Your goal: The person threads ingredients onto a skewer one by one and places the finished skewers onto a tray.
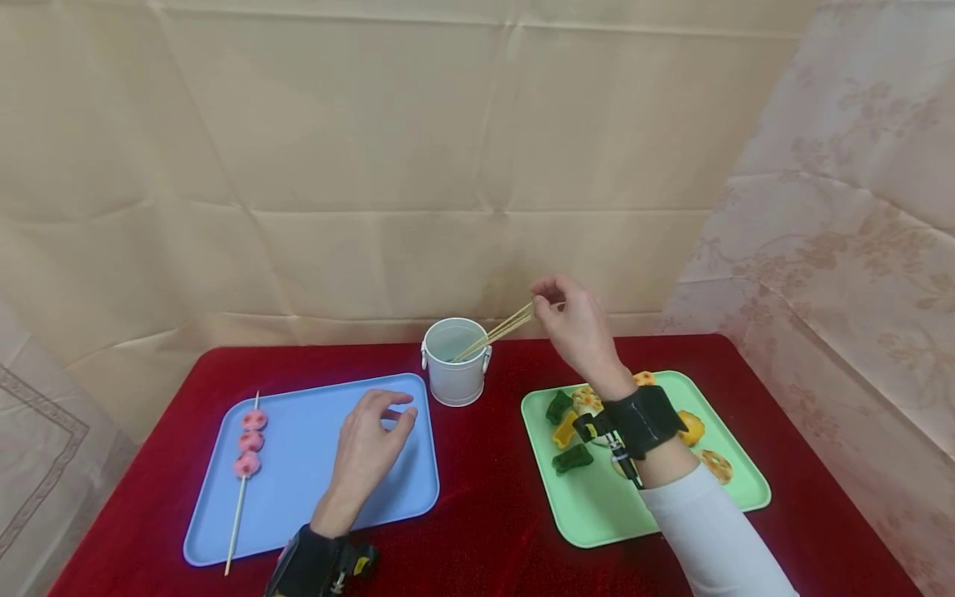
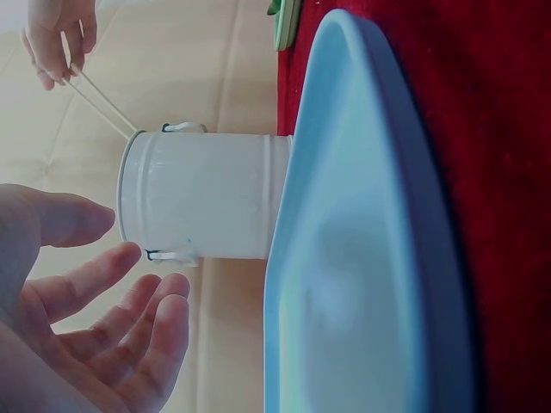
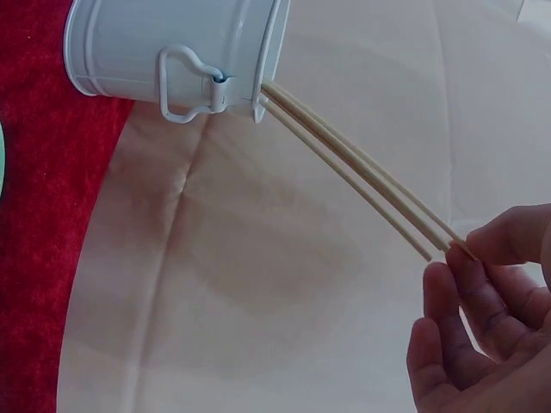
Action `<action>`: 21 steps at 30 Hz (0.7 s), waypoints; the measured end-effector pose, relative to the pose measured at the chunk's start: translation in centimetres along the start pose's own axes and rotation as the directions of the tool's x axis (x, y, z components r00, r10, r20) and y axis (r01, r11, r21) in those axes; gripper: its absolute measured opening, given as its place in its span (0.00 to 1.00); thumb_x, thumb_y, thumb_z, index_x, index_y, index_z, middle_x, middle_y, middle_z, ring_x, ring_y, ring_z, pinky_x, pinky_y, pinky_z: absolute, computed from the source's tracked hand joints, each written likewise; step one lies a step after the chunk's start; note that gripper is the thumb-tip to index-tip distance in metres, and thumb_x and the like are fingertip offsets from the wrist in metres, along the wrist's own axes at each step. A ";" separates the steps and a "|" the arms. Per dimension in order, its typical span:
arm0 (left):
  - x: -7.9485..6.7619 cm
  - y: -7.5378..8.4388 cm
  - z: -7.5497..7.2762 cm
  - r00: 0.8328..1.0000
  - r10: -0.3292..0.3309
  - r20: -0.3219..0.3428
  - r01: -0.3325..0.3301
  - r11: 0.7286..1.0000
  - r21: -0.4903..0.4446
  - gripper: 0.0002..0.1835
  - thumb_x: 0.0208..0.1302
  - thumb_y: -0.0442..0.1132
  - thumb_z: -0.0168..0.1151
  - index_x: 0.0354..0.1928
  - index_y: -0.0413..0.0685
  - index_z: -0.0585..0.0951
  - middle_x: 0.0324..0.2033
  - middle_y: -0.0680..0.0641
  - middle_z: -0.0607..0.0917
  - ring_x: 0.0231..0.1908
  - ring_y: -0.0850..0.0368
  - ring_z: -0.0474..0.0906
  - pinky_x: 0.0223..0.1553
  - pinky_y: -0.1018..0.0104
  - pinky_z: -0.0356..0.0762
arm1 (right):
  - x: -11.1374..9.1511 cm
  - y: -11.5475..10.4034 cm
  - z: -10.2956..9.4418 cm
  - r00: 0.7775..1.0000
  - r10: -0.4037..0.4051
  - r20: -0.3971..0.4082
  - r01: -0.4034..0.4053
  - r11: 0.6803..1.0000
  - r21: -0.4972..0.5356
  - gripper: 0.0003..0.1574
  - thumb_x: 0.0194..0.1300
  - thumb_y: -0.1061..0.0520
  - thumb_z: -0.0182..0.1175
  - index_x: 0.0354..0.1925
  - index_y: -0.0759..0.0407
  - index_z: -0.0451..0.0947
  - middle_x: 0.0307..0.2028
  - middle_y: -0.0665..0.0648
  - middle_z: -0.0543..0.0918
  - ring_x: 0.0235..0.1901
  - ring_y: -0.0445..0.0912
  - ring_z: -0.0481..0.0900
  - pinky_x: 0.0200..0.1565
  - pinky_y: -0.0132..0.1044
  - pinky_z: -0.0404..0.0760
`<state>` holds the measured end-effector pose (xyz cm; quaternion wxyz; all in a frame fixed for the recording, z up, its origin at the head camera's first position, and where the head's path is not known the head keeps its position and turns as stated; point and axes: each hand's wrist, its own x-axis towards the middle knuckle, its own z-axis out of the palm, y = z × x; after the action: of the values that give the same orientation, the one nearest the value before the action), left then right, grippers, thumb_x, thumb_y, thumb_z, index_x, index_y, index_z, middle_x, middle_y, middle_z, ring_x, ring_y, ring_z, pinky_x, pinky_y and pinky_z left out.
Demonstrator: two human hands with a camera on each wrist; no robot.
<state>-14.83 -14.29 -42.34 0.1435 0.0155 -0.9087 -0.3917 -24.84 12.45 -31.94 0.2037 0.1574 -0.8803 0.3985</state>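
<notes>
Several thin wooden skewers [image 3: 344, 163] lean out of a small white bucket [image 1: 457, 377] at the back middle of the table. My right hand [image 1: 578, 327] is at their upper ends, and in the right wrist view its thumb and forefinger [image 3: 469, 267] pinch the tip of one skewer. My left hand [image 1: 373, 439] hovers over the right part of the blue tray [image 1: 313, 464], fingers loosely bent and holding nothing. In the left wrist view, its thumb and forefinger appear near the bucket's rim. On that tray's left side lies a skewer with pink pieces [image 1: 249, 441] threaded on it.
A green tray [image 1: 597, 514] on the right carries dark green pieces [image 1: 573, 458], a yellow piece [image 1: 564, 429] and round patterned slices [image 1: 715, 466], partly hidden by my right forearm. Red cloth [image 1: 485, 514] covers the table, and a beige curtain [image 1: 358, 166] hangs behind it.
</notes>
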 end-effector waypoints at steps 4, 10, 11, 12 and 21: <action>0.0 0.0 0.0 1.000 -0.002 0.002 0.002 1.000 0.000 0.13 0.61 0.45 0.63 0.45 0.49 0.86 0.45 0.49 0.81 0.38 0.55 0.81 0.35 0.58 0.78 | -0.2 0.1 -0.2 0.998 -0.021 -0.061 0.022 1.000 0.017 0.11 0.67 0.58 0.57 0.45 0.61 0.80 0.39 0.55 0.83 0.38 0.46 0.78 0.41 0.41 0.77; 0.1 0.0 0.0 1.000 0.000 -0.011 0.000 1.000 -0.017 0.13 0.60 0.44 0.64 0.45 0.49 0.86 0.46 0.49 0.81 0.38 0.55 0.81 0.35 0.59 0.79 | -0.9 0.0 -1.7 0.971 -0.074 -0.226 0.092 0.993 0.069 0.12 0.67 0.57 0.57 0.44 0.63 0.81 0.35 0.55 0.85 0.32 0.44 0.82 0.31 0.32 0.75; 0.1 0.0 0.1 1.000 0.005 -0.015 -0.005 1.000 -0.024 0.13 0.60 0.44 0.64 0.45 0.48 0.86 0.46 0.48 0.81 0.38 0.55 0.81 0.35 0.59 0.79 | -1.0 -0.1 -2.1 0.964 -0.078 -0.256 0.102 0.992 0.080 0.12 0.68 0.57 0.57 0.43 0.63 0.81 0.34 0.54 0.86 0.31 0.43 0.83 0.31 0.30 0.74; 0.1 0.0 0.1 1.000 0.011 -0.019 -0.011 0.999 -0.033 0.13 0.60 0.43 0.64 0.45 0.48 0.85 0.46 0.48 0.81 0.38 0.55 0.81 0.35 0.59 0.80 | -1.2 -0.1 -2.4 0.955 -0.079 -0.285 0.109 0.990 0.090 0.12 0.67 0.57 0.57 0.43 0.63 0.81 0.34 0.54 0.86 0.31 0.43 0.83 0.30 0.28 0.74; 0.4 1.1 0.3 0.997 0.061 -0.048 -0.068 0.982 -0.177 0.15 0.61 0.40 0.65 0.48 0.44 0.84 0.47 0.47 0.82 0.40 0.53 0.82 0.38 0.56 0.81 | -4.2 0.3 -4.4 0.940 0.176 -0.293 -0.031 0.897 0.441 0.17 0.66 0.54 0.61 0.47 0.66 0.78 0.42 0.60 0.81 0.40 0.46 0.83 0.43 0.27 0.78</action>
<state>-15.18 -13.34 -41.63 0.1763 -0.0186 -0.8667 -0.4663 -20.28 16.50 -31.55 0.2844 0.0829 -0.7320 0.6135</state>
